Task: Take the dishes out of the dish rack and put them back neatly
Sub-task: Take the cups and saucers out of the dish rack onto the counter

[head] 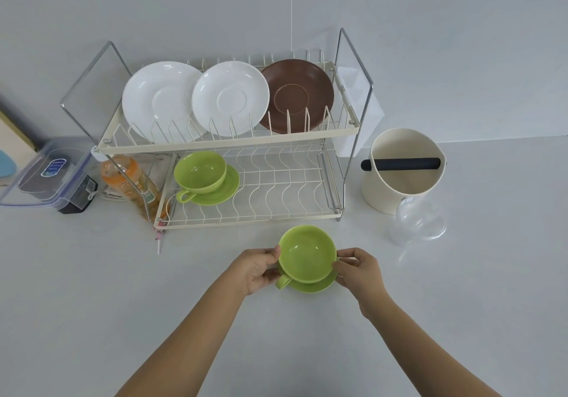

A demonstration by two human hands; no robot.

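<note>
A green cup [305, 252] sits on a green saucer [316, 286] in front of the two-tier wire dish rack [276, 215]. My left hand [256, 270] grips the set at its left rim, near the cup handle. My right hand [358, 270] pinches the right edge of the cup and saucer. A second green cup [199, 171] on its saucer [229, 187] rests on the left of the lower tier. Two white plates [159, 95] [230, 97] and a brown plate [296, 95] stand upright in the upper tier.
A cream container with a black bar [402, 169] stands right of the rack, with a clear plastic lid [418, 221] in front of it. An orange bottle [132, 181] and a clear lidded box [49, 175] lie to the left. A white cutlery holder [353, 95] hangs at the rack's right end.
</note>
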